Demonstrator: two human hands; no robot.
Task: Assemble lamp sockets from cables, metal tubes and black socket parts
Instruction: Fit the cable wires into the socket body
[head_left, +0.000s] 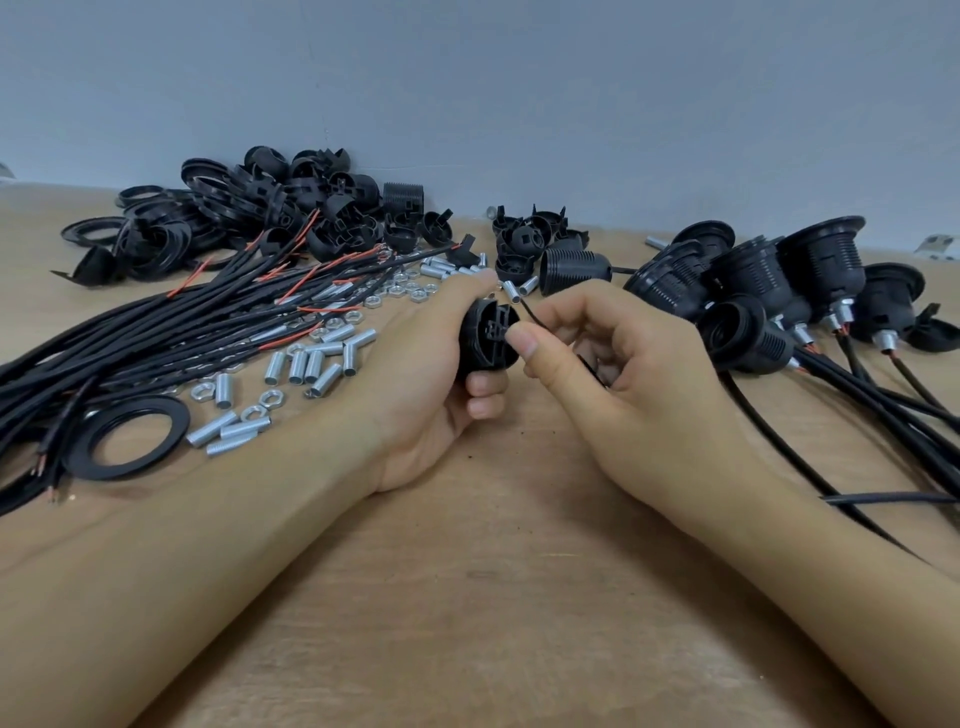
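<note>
My left hand (431, 374) grips a black socket part (485, 332) above the middle of the wooden table (493, 597), its ribbed inner face turned toward me. My right hand (613, 374) pinches a thin black cable (530, 314) between thumb and forefinger right at the socket part's face. The cable runs on under my right palm and out to the right. A bundle of black and red cables (156, 338) lies to the left. Short metal tubes (311, 364) and nuts are scattered beside my left hand.
A heap of black socket caps and rings (249, 208) lies at the back left, with a loose black ring (127, 436) near my left forearm. Several assembled sockets with cables (769, 291) lie at the right. More black caps (524, 239) sit behind my hands. A grey wall stands behind the table.
</note>
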